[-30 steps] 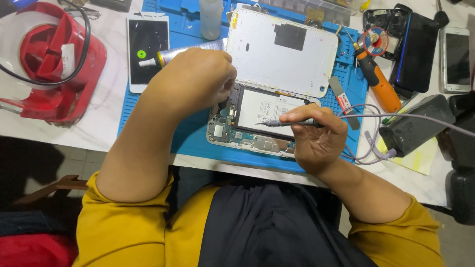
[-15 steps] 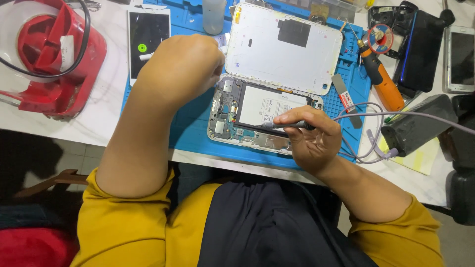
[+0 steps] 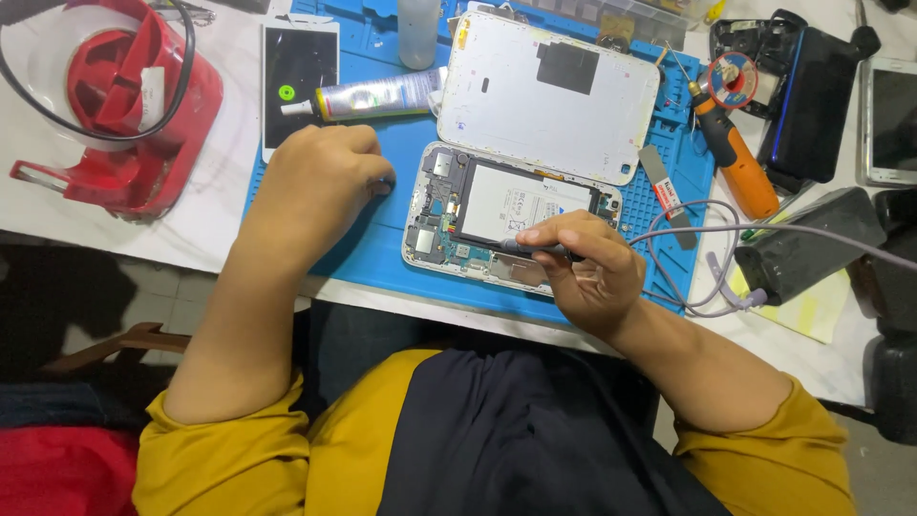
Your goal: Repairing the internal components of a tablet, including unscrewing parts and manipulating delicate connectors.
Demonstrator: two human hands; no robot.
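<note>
An opened small tablet lies on a blue work mat, its battery and circuit board showing. The white back cover lies just beyond it. My right hand grips a thin dark pen-like tool on a lilac cable. The tool lies across the tablet's near edge, pointing left. My left hand rests curled on the mat left of the tablet, knuckles near its corner. No object shows in it. A glue tube lies on the mat just beyond that hand.
A red round device with a black cord stands far left. A dark-screened phone lies beside the tube. An orange screwdriver, a black case, another phone and a dark block crowd the right side.
My left hand has let go of the glue tube, which now lies on the mat, and has come back toward me. My right hand stays on the tool at the tablet.
</note>
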